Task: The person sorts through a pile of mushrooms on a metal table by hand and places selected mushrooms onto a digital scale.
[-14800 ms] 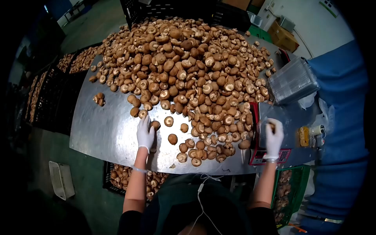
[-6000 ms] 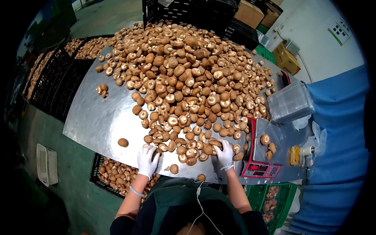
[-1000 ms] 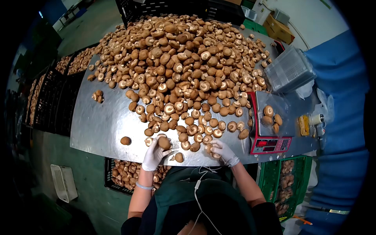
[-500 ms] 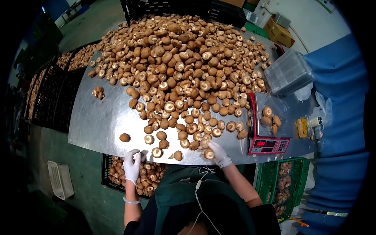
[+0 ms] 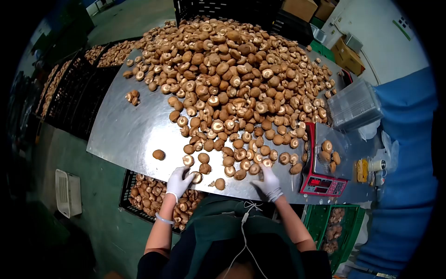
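Note:
My left hand [image 5: 180, 182], in a white glove, is at the table's near edge with thumb and fingers apart. A brown-capped shiitake mushroom [image 5: 197, 177], pale underside up, lies against its thumb. My right hand [image 5: 268, 181], also gloved, rests over the near edge further right, thumb spread from the fingers. Its fingertips reach a mushroom [image 5: 267, 162] at the front of the scattered ones; its palm side is hidden. A single mushroom [image 5: 219, 184] sits between the hands. Beyond them rises a large mushroom pile [image 5: 232, 69] on the metal table [image 5: 125, 135].
To the right, a red scale [image 5: 320, 185] carries several mushrooms beside stacked clear plastic trays [image 5: 355, 104]. Below the edge are a black crate of mushrooms [image 5: 148, 200] and a green crate [image 5: 355, 223]. A white basket [image 5: 68, 193] stands on the floor at left.
The view has shifted, moving the table rightward in the picture. My left hand has moved right to a mushroom. My right hand has moved right; a mushroom beside it no longer shows.

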Available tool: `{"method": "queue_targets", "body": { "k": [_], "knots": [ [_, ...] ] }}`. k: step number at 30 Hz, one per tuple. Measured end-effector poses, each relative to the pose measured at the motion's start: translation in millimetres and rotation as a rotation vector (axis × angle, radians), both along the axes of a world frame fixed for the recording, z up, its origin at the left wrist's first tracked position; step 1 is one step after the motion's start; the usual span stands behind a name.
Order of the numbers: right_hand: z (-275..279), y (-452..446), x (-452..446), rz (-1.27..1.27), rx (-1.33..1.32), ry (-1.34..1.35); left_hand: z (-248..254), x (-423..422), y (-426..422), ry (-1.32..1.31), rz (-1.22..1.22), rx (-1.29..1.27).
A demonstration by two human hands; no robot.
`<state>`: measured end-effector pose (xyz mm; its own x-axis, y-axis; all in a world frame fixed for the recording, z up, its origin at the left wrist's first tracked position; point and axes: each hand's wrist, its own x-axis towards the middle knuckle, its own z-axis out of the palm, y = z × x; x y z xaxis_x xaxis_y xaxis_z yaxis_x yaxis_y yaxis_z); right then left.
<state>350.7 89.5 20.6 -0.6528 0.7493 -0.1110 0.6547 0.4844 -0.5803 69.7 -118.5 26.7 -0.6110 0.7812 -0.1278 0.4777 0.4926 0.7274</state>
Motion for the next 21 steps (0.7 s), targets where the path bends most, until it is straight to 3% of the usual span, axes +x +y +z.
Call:
{"method": "queue_targets", "body": {
  "k": [3,9,12,14,15,17,19,21],
  "knots": [
    [-10,-24,-15,0.133,0.118,0.108,-4,17,17,-0.053,-0.062,0.072],
    [5,-55,-65,0.226,-0.041,0.091,8,47,25,0.328,-0.318,-0.097],
    [15,-65,-93,0.368,-0.137,-0.068,-2,33,11,0.093,-0.228,0.055],
    [0,-70,-113,0.52,-0.144,0.008,2,18,-1,-0.021,-0.185,0.026],
    [-9,-76,-126,0.606,-0.172,0.068,-8,10,-12,-0.038,-0.143,0.14],
    [13,-88,-152,0.722,-0.351,-0.034,-8,-9,-36,-0.36,-0.047,0.109],
    [19,-93,-164,0.818,-0.345,0.135,-12,-32,-67,-0.239,-0.057,0.036],
    [22,-85,-159,0.779,-0.169,0.278,-8,-44,-88,-0.271,0.057,0.032]
  ]
}}
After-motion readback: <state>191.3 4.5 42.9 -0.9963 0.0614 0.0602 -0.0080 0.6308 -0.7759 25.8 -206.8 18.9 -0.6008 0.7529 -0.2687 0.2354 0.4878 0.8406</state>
